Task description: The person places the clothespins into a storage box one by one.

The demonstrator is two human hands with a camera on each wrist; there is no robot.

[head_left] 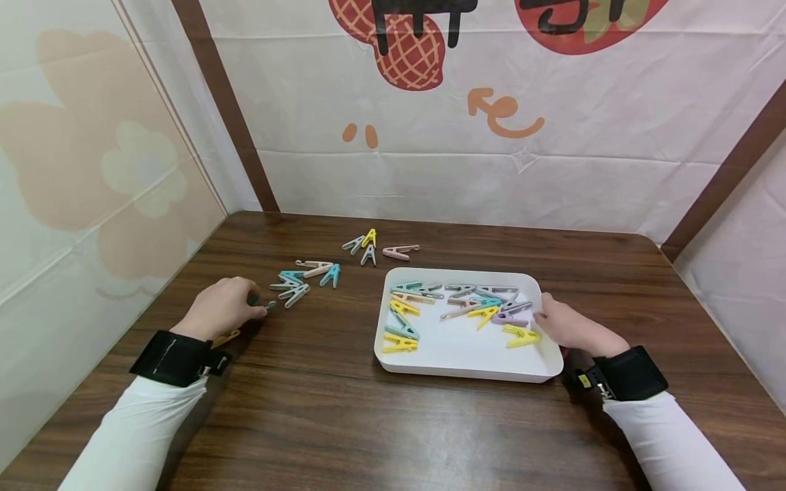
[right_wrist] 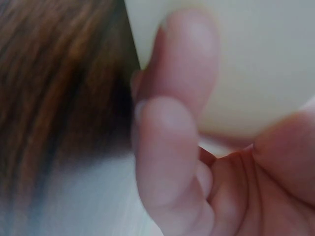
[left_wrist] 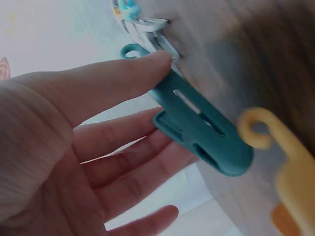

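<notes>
Between thumb and fingers, my left hand [head_left: 222,308] pinches a dark green clothespin [left_wrist: 197,118], its hooked end pointing away past the thumb tip. Close beside it in the left wrist view is a yellow-orange clothespin [left_wrist: 298,174], partly hidden under the wrist in the head view. My right hand [head_left: 576,327] grips the right side of a white tray [head_left: 451,358], fingers curled at its wall [right_wrist: 256,64]. Inside the tray lie several clothespins, among them a yellow one [head_left: 522,336] near my right hand and a purple one [head_left: 511,318].
Right of my left hand lies a loose group of clothespins, with a blue one [head_left: 330,275] and a grey one [head_left: 295,294]. Farther back are a yellow clothespin [head_left: 369,237] and a pink one [head_left: 400,252]. Printed cloth walls [head_left: 393,184] enclose the brown wooden table [head_left: 307,409].
</notes>
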